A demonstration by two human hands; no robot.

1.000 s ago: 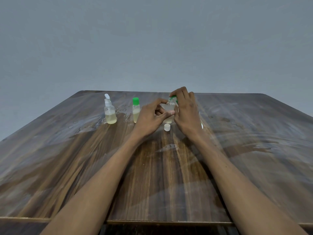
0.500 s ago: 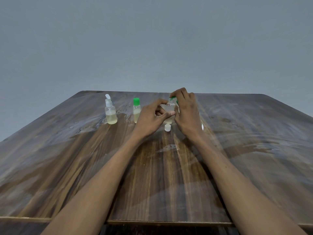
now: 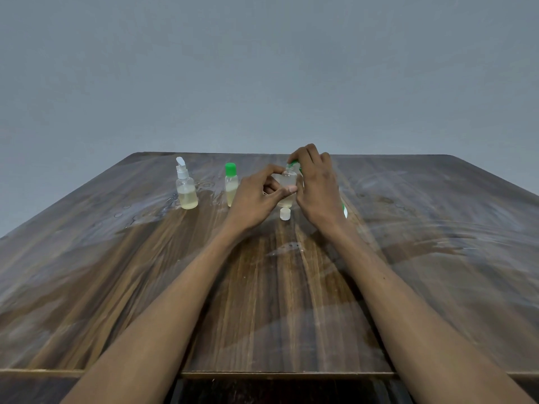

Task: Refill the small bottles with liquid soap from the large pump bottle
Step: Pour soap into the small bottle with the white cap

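Observation:
My left hand [image 3: 256, 196] grips a small clear bottle [image 3: 287, 182] that stands uncapped on the wooden table [image 3: 262, 301], a little yellowish liquid at its bottom. My right hand [image 3: 316, 188] curls over the green pump head [image 3: 295, 163] of the large pump bottle, right above the small bottle's mouth. That hand hides most of the pump bottle; only a white and green edge [image 3: 345, 212] shows. A white cap [image 3: 285, 214] lies on the table just in front of the small bottle.
To the left stand a green-capped small bottle [image 3: 231, 183] and a clear spray bottle [image 3: 186, 189], both partly filled with yellowish liquid. Wet smears and droplets [image 3: 163, 211] cover the table around them. A grey wall rises behind.

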